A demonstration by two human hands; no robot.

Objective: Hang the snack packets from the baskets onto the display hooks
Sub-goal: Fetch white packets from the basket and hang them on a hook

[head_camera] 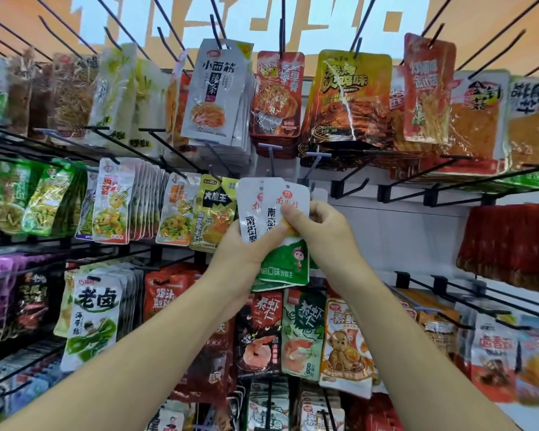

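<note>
Just then, left hand (pixel 240 244) and right hand (pixel 321 231) pinched upright white-and-green foil snack packets (pixel 271 202), holes just below thin wire display hook (pixel 312 168).

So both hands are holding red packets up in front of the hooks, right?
No. The packets are white and green, not red; the head view shows the left hand and right hand both gripping them in front of the hooks.

The left hand (pixel 237 247) grips a few white and green snack packets (pixel 273 206) from below; the right hand (pixel 321 234) pinches the front one. A display hook (pixel 314 165) sticks out just above both hands.
</note>
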